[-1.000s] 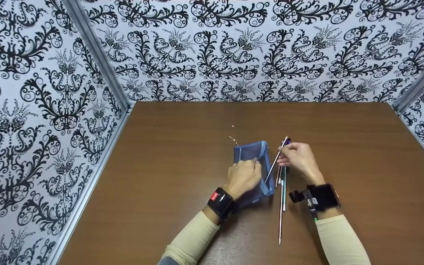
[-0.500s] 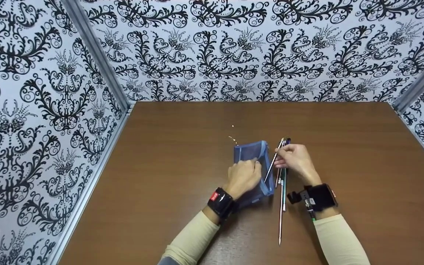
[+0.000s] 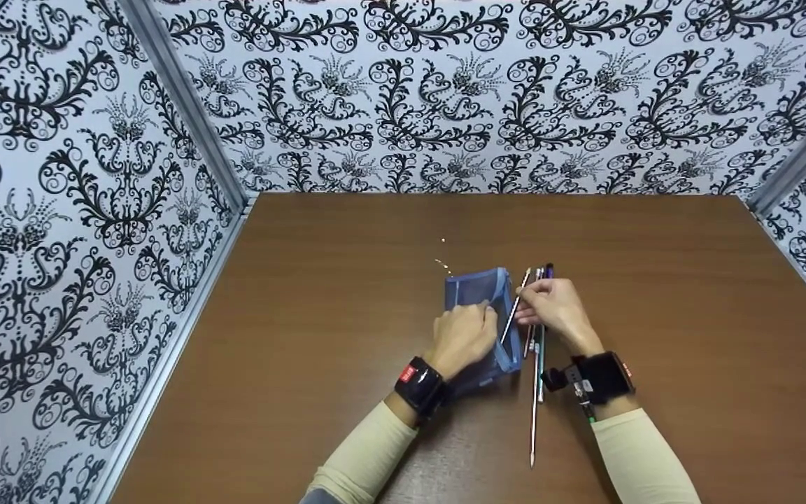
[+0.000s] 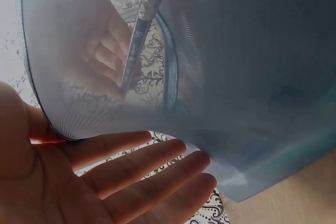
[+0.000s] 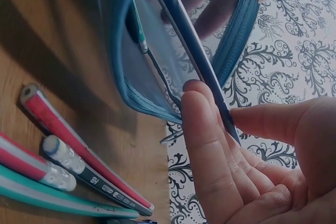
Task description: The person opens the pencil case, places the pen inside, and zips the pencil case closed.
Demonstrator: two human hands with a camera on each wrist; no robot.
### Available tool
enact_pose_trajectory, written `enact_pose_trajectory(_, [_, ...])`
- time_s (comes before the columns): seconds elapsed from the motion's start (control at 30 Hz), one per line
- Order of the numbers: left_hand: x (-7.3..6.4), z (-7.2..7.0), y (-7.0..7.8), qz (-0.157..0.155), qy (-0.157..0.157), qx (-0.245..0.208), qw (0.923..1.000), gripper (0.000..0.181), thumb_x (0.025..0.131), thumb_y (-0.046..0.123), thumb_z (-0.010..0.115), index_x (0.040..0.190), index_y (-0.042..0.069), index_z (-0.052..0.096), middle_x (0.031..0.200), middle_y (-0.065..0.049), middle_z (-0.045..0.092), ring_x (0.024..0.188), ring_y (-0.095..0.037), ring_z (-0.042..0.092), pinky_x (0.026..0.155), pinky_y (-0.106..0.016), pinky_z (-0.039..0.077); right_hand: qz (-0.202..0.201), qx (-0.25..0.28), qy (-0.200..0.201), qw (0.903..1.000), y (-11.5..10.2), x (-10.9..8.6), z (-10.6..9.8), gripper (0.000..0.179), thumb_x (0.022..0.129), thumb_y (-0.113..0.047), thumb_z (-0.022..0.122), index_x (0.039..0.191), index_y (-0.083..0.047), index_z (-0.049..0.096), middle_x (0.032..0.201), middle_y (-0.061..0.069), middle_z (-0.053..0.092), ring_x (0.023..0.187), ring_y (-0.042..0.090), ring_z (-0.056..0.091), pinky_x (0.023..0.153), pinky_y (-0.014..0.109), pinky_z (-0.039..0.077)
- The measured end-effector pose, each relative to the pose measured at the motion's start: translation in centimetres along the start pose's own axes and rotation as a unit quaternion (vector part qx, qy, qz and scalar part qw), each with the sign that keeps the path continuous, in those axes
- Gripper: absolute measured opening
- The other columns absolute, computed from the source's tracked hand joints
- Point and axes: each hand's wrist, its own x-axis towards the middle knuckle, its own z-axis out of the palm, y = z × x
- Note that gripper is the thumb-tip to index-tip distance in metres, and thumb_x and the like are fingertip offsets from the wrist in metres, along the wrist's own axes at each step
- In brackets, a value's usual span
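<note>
- Currently, the right hand (image 3: 550, 304) pinches a striped pencil (image 5: 193, 45), its long axis slanting near-left into the blue mesh pouch (image 3: 469, 285).
- Rightward faces the pouch's mouth; the left hand (image 3: 464, 339) pinches its rim.
- Loose pencils (image 5: 63, 125) lie just right.

A booth-like workspace: wood-look table (image 3: 291, 315) amid scroll-patterned panels (image 3: 487, 91) and grey corner posts (image 3: 187, 105)
</note>
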Motion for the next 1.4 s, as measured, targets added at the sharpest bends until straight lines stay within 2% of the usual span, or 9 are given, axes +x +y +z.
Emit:
enact_pose_trajectory(0.57, [0.0,0.0,-0.1,0.003,-0.004,-0.008,1.0,0.044,0.102,0.03,0.035,0.124,0.014,0.07,0.105,-0.011,0.075,0.087,-0.03,0.072,0.066,-0.044,0.055,0.0,-0.011,-0.012,0.9999,0.0,-0.1,0.6,0.024,0.098,-0.004,0.056,0.11,0.017,0.059,0.072,0.009,0.067,0.059,0.013,0.069,0.063,0.03,0.059])
enact_pose_trajectory(0.8, [0.0,0.2,0.2,-0.008,0.005,0.008,0.9999,0.039,0.101,0.029,0.038,0.108,0.015,0.074,0.098,-0.012,0.075,0.085,-0.032,0.072,0.065,-0.047,0.053,0.007,-0.003,-0.019,0.9998,-0.2,-0.2,1.1,0.027,0.098,-0.006,0.058,0.109,0.019,0.06,0.072,0.009,0.068,0.059,0.012,0.069,0.061,0.029,0.058])
enact_pose_trajectory(1.03, [-0.1,0.0,0.2,-0.012,-0.003,0.004,0.9999,0.041,0.101,0.03,0.038,0.119,0.017,0.072,0.101,-0.012,0.075,0.086,-0.031,0.072,0.066,-0.045,0.053,0.012,-0.014,-0.012,0.9998,0.2,0.1,1.4,0.025,0.097,-0.005,0.058,0.106,0.017,0.061,0.069,0.008,0.068,0.057,0.012,0.068,0.06,0.027,0.058])
enact_pose_trajectory(1.4, [0.0,0.1,0.2,-0.006,-0.003,0.002,1.0,0.041,0.102,0.03,0.038,0.122,0.017,0.071,0.101,-0.011,0.075,0.084,-0.031,0.072,0.064,-0.044,0.053,0.001,-0.02,-0.027,0.9995,0.2,0.0,1.6,0.027,0.097,-0.003,0.055,0.108,0.021,0.059,0.07,0.013,0.07,0.055,0.012,0.068,0.059,0.028,0.058])
